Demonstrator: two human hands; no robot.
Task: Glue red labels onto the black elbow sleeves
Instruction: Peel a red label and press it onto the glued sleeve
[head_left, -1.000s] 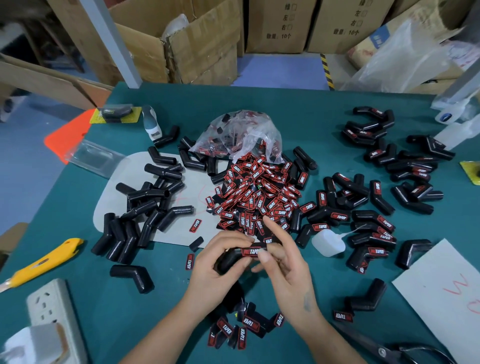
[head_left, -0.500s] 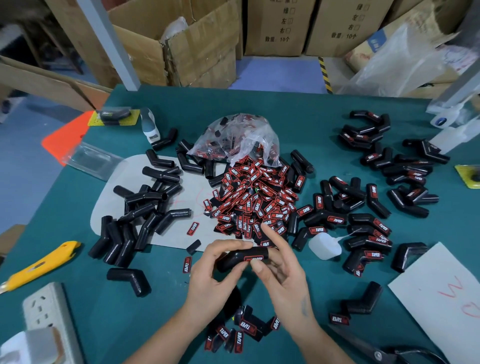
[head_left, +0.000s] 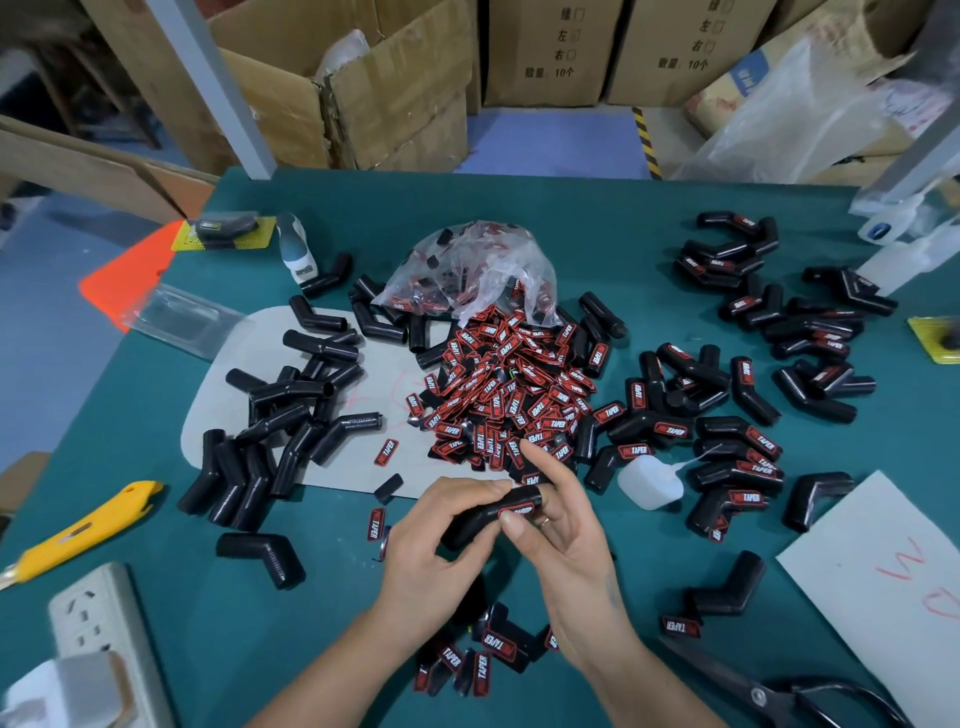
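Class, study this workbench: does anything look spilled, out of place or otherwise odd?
Yes. Red labels have spilled out of the clear plastic bag into a loose heap on the table. A few stray labels lie apart on the grey mat, and the glue bottle lies on its side.

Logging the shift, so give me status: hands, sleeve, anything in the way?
Left hand grips black elbow sleeve. Right hand thumb presses red label onto it. Nothing in the way; glue bottle lies beside.
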